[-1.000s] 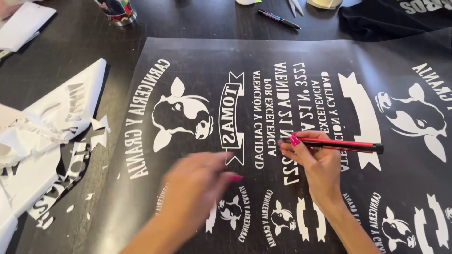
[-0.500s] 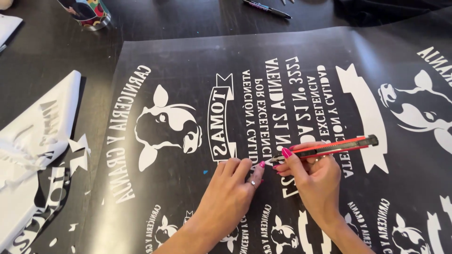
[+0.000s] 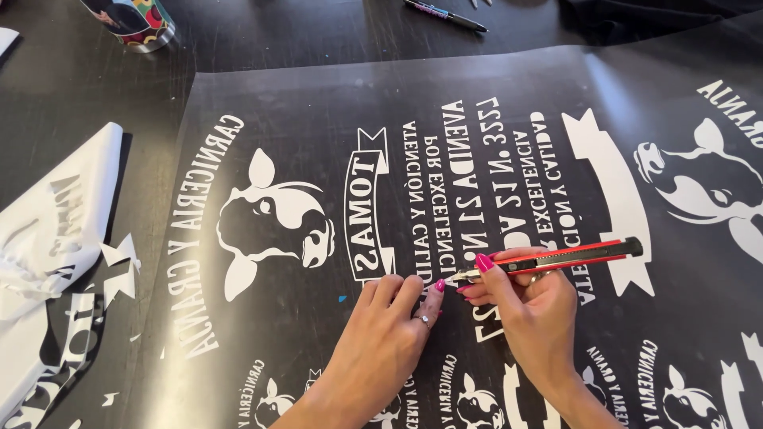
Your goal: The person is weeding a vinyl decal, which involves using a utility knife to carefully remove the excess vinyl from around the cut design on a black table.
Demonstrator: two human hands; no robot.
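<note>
Item 1, as I see it from my head view: right hand (image 3: 531,306), fingers wrapped tight around a red and black utility knife (image 3: 556,258). The blade tip points toward 9 o'clock and meets the sheet just beside my left fingertips; the handle runs out toward 3 o'clock, slightly raised.

Item 2: left hand (image 3: 381,349), holding nothing, fingers together and laid flat on the black vinyl sheet (image 3: 318,103), pressing it down at 9 o'clock of the blade (a ring shows on one finger). The fingertips end a touch short of the knife tip.

Item 3: the sheet itself lies under both hands, printed in white with mirrored lettering, ribbon banners and a cow head emblem (image 3: 270,218) at 10 o'clock of my left hand.

Item 4: peeled white scraps (image 3: 56,238) piled at the far 9 o'clock edge, on the dark table (image 3: 71,103).

Item 5: a colourful cup (image 3: 131,20) at 11 o'clock; a dark pen (image 3: 445,14) at 12 o'clock.
</note>
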